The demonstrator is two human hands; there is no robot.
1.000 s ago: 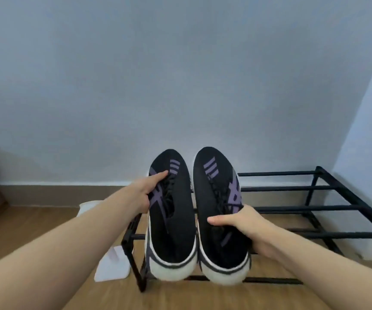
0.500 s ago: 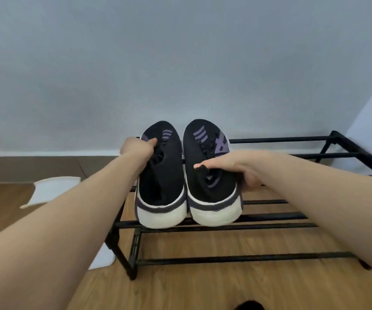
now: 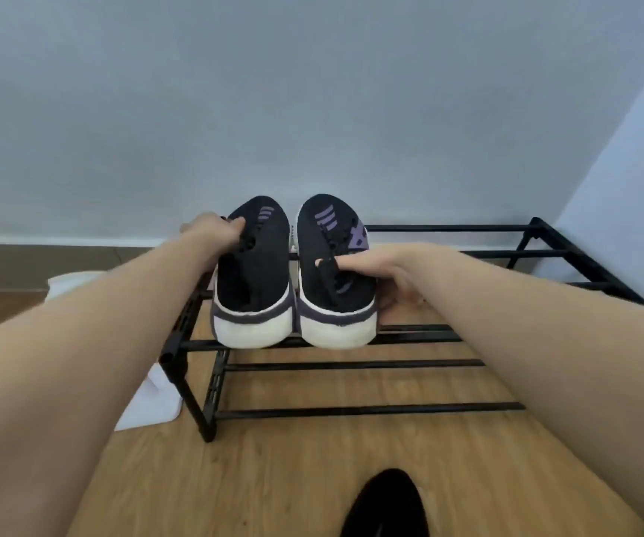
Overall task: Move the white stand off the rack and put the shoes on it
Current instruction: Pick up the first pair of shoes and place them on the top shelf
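Your left hand (image 3: 216, 232) and right hand (image 3: 376, 265) each pinch a shoe's collar, the shoes (image 3: 293, 273) resting on the rack (image 3: 351, 366). White stand (image 3: 150, 405) lies on the floor beside it; next, just let go gently.

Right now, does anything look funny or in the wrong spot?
Only the white stand: it sits on the floor beside the rack, half hidden by the left arm. The shoes sit straight, side by side.

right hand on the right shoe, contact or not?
Touching. The head view shows the right hand lying across the right shoe, fingers at its opening with no gap between them, while the heel rests on the black rack.
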